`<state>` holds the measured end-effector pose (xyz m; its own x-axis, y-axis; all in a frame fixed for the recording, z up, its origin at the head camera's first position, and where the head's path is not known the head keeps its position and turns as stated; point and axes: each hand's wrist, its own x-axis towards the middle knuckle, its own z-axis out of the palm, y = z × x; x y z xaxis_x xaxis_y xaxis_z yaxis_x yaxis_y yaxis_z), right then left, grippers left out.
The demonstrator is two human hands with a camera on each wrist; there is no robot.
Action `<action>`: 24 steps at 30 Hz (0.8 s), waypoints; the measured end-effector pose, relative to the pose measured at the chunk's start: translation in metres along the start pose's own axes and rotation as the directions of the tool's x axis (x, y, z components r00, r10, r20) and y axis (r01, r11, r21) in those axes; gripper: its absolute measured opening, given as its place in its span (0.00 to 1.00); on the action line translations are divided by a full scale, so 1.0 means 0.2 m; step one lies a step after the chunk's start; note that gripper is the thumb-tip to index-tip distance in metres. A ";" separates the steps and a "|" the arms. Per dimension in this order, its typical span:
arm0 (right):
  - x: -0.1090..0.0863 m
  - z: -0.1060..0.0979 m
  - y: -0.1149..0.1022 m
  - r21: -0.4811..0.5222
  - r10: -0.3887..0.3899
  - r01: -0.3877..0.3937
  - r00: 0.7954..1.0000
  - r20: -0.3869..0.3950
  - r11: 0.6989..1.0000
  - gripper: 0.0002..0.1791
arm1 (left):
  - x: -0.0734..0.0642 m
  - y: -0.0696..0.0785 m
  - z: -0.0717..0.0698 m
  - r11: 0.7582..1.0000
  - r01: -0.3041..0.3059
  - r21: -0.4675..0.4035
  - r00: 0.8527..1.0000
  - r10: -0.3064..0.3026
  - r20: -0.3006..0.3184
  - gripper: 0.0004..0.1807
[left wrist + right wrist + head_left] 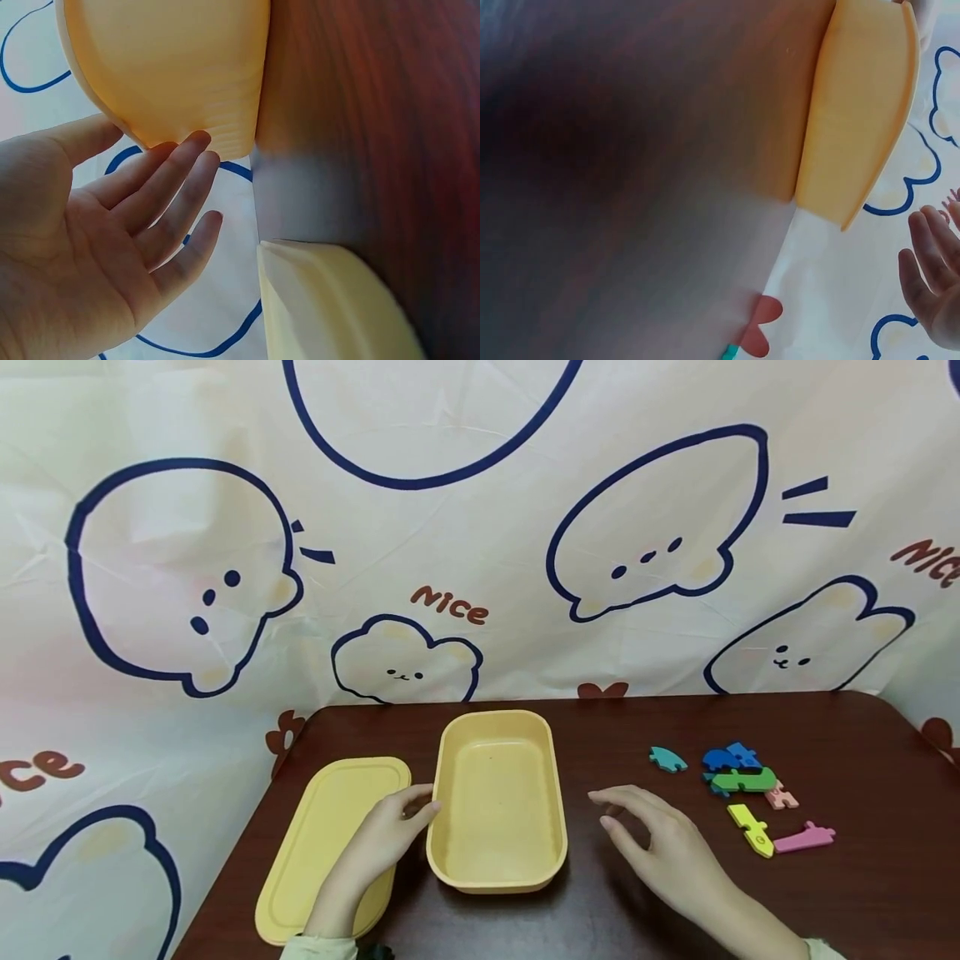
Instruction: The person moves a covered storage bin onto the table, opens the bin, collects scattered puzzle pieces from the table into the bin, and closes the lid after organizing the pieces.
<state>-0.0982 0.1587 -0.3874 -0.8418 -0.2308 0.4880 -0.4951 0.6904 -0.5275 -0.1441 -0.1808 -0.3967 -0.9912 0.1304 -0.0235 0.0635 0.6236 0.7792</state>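
Note:
A pale yellow plastic box (pixel 497 810), rectangular with rounded corners, stands upright and uncovered on the table with a bare inside. My left hand (pixel 381 837) is at its left side; in the left wrist view the nearly straight fingers (pixel 169 180) touch the outer wall and the thumb lies at the rim. Beneath that hand, the flat yellow lid (pixel 318 843) lies on the table, partly covered by the forearm. Right of the box hovers my right hand (pixel 663 852), apart from it, with loosely bent fingers and nothing held. The right wrist view catches its fingers (pixel 930 255) at the edge.
Several colourful puzzle pieces lie at the right: a teal one (pixel 667 759) alone, a green one (pixel 742 780) overlapping blue and pink ones, and a yellow one (pixel 752 831) beside a long pink one (pixel 804 837). Behind the dark wooden table (pixel 600 727) hangs a printed cloth (pixel 510 568).

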 end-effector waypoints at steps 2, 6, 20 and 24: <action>0.01 0.00 0.02 -0.007 -0.010 0.010 1.000 0.000 1.000 0.20 | 0.00 0.00 0.00 1.000 0.005 0.001 1.000 -0.005 -0.008 0.20; 0.02 -0.01 0.06 -0.029 -0.031 0.031 1.000 -0.007 0.999 0.19 | 0.00 0.01 -0.01 1.000 0.002 0.007 1.000 -0.002 -0.011 0.20; 0.09 -0.04 0.21 -0.043 0.024 -0.023 0.999 0.040 0.999 0.17 | -0.01 0.02 0.00 0.999 -0.004 -0.034 1.000 0.004 0.004 0.20; 0.11 -0.06 0.24 -0.054 0.033 -0.030 0.998 0.050 0.998 0.17 | -0.01 0.03 0.00 0.999 0.005 -0.036 1.000 -0.005 0.009 0.20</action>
<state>-0.1379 0.1958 -0.3934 -0.8674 -0.2419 0.4349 -0.4571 0.7329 -0.5040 -0.1416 -0.1785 -0.3919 -0.9904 0.1343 -0.0329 0.0542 0.5957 0.8013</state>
